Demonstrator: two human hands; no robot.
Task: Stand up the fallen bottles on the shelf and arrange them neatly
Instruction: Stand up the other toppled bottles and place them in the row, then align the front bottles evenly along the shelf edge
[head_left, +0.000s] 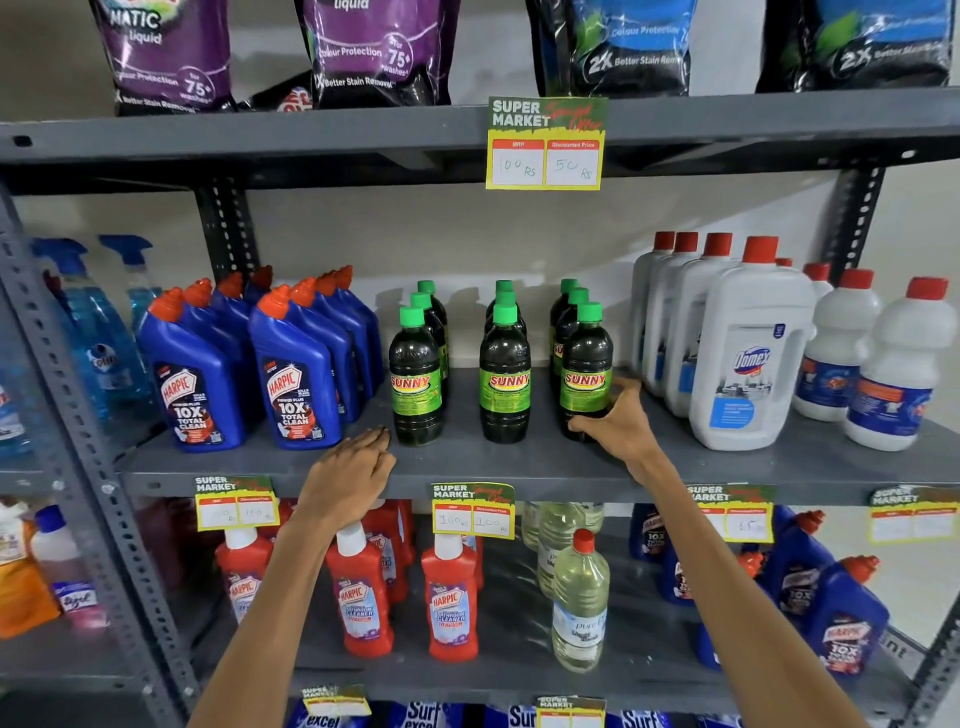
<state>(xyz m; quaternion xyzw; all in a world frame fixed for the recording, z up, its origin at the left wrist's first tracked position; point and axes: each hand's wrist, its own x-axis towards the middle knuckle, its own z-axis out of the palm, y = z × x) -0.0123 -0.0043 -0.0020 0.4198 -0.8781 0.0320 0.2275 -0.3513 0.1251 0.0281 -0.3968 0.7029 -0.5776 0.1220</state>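
Dark Sunny bottles with green caps stand upright in three rows on the grey middle shelf (467, 460). The front ones are the left bottle (415, 376), the middle bottle (505, 374) and the right bottle (586, 371). My right hand (621, 423) wraps around the base of the right front bottle, fingers behind it and thumb in front. My left hand (350, 470) rests palm down on the shelf's front edge, just left of the left front bottle, holding nothing. No bottle on this shelf lies on its side.
Blue Harpic bottles (293, 374) stand close on the left, with spray bottles (98, 332) beyond. White Domex jugs (748, 353) crowd the right. A price tag (545, 143) hangs from the upper shelf. Red Harpic bottles (449, 597) and a clear bottle (579, 603) fill the shelf below.
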